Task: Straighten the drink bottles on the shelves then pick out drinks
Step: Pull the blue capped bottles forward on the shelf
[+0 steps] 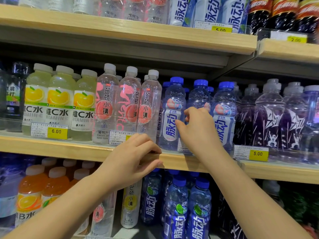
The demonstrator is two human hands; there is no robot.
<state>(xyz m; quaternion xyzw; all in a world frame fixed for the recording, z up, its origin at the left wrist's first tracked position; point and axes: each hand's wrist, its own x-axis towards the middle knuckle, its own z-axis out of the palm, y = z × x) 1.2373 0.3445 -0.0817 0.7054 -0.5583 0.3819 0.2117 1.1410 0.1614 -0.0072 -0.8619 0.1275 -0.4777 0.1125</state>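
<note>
On the middle wooden shelf (69, 149) stand rows of upright drink bottles. My right hand (198, 128) reaches in among three blue-capped clear bottles with peach labels, its fingers and thumb curled round the middle blue-capped bottle (198, 97), whose lower half it hides. The neighbouring blue-capped bottles (174, 109) (224, 111) stand close on either side. My left hand (136, 156) grips the front edge of the same shelf, fingers on top and thumb under the lip, just below the peach water bottles (107, 104).
Lemon vitamin C bottles (58, 104) stand at the left, purple-labelled bottles (269, 118) at the right. Yellow price tags (258, 153) sit on the shelf lip. The shelf above (120, 31) hangs low over the caps. Below are orange drinks (31, 192) and blue lime bottles (177, 204).
</note>
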